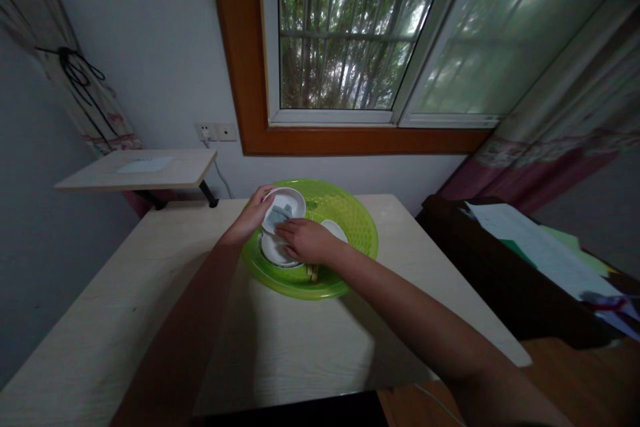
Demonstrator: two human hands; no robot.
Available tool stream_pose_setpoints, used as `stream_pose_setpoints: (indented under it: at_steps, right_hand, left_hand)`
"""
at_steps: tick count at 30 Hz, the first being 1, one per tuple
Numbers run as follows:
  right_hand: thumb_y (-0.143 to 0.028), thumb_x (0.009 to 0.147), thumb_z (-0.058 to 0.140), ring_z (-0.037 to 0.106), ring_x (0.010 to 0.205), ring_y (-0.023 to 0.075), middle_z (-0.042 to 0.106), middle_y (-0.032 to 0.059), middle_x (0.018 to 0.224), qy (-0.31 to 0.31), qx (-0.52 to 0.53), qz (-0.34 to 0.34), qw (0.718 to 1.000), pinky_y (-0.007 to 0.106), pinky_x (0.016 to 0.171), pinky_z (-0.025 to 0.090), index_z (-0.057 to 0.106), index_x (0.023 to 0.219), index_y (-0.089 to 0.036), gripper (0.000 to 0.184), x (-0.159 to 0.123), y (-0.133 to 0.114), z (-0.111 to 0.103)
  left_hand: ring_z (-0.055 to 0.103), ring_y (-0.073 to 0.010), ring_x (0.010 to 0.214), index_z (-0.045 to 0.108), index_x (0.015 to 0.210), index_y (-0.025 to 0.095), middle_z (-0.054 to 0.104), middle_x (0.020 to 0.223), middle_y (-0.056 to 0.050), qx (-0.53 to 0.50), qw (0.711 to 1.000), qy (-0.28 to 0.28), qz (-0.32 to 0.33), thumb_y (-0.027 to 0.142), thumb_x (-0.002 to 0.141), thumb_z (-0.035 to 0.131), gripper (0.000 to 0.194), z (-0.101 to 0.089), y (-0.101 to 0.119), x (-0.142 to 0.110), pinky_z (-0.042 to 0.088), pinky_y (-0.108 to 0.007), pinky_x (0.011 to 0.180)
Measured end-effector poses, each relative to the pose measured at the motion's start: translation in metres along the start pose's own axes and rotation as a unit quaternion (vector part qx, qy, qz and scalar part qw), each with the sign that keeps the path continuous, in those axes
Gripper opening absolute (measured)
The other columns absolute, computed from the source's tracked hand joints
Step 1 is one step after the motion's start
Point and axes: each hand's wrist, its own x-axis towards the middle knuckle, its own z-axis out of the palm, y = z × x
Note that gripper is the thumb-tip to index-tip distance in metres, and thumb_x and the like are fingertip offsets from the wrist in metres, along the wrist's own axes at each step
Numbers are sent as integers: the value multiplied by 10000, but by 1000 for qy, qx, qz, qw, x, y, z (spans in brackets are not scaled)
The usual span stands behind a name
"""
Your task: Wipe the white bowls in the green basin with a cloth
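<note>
My left hand point(254, 212) grips a small white bowl point(297, 200) by its left rim and tilts it toward me, above a green plastic basket point(367, 223). Inside the bowl lies a grey-blue cloth point(278, 215). My right hand point(311, 241) reaches in from the right, its fingers close together and pressed on the cloth at the bowl's lower edge; the fingertips are partly hidden. Under both hands another white bowl point(273, 252) rests in the basket. A further white dish point(334, 229) and light wooden sticks, perhaps chopsticks point(313, 273), lie right of it, partly covered by my right hand.
The basket stands on a pale wooden table point(300, 340). A raised shelf point(185, 177) on black legs is at the back left. Behind are a wall socket point(216, 132) and a barred window point(350, 33). Papers point(530, 247) lie on a dark surface to the right.
</note>
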Motion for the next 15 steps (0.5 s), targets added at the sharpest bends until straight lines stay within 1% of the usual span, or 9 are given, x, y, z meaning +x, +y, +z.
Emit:
stream_pose_setpoints:
  at_steps: [2, 4, 6, 8, 10, 12, 15]
  right_hand:
    - [-231, 948, 589, 554, 1354, 285, 511, 178, 1550, -4, 53, -19, 998, 409, 1149, 436, 484, 1502, -84, 583, -1, 0, 0]
    - [-182, 916, 587, 494, 1424, 282, 402, 184, 1627, -5, 108, -23, 994, 412, 1145, 447, 325, 1599, -114, 734, -2, 0, -2]
    - [-153, 890, 592, 445, 1468, 282, 325, 207, 1661, -5, 156, -27, 987, 419, 1139, 455, 178, 1643, -120, 860, -2, 0, -4]
    - [-155, 879, 603, 416, 1489, 294, 281, 239, 1669, 0, 187, -32, 982, 438, 1137, 457, 96, 1651, -100, 925, -2, -1, -6]
    - [-178, 882, 615, 403, 1497, 305, 271, 253, 1668, 7, 201, -37, 979, 458, 1143, 452, 83, 1651, -94, 939, -1, -2, -7]
    - [-207, 891, 624, 409, 1494, 307, 295, 250, 1660, 7, 192, -38, 981, 464, 1151, 444, 124, 1648, -94, 913, 0, -2, -6]
    - [-259, 917, 622, 480, 1442, 314, 384, 229, 1625, -1, 142, -31, 989, 450, 1150, 446, 300, 1602, -72, 781, 0, -2, -5]
  left_hand:
    - [568, -248, 1243, 607, 1235, 209, 633, 1318, -103, 7, 1000, 2, 10, 443, 936, 553, 384, 0, -1, 1, 424, -393, 1101]
    - [555, -243, 1273, 610, 1223, 219, 626, 1341, -100, 13, 1000, 3, 17, 423, 940, 545, 355, 0, -1, 2, 394, -390, 1134]
    - [552, -235, 1283, 612, 1213, 229, 624, 1352, -94, 19, 1000, 4, 19, 412, 942, 541, 334, -1, -1, 2, 381, -383, 1146]
    - [555, -231, 1284, 613, 1207, 236, 631, 1345, -88, 23, 1000, 4, 18, 412, 940, 546, 327, -1, -2, 3, 379, -378, 1149]
    - [557, -229, 1284, 612, 1212, 236, 635, 1341, -86, 27, 999, 2, 18, 428, 942, 543, 339, -1, -2, 3, 383, -372, 1147]
    - [560, -230, 1282, 612, 1217, 230, 634, 1340, -91, 29, 999, 2, 15, 441, 943, 539, 354, -1, -3, 3, 397, -366, 1135]
    - [560, -241, 1279, 606, 1233, 216, 626, 1346, -104, 28, 1000, 2, 9, 446, 941, 538, 378, -1, -4, 3, 413, -379, 1121]
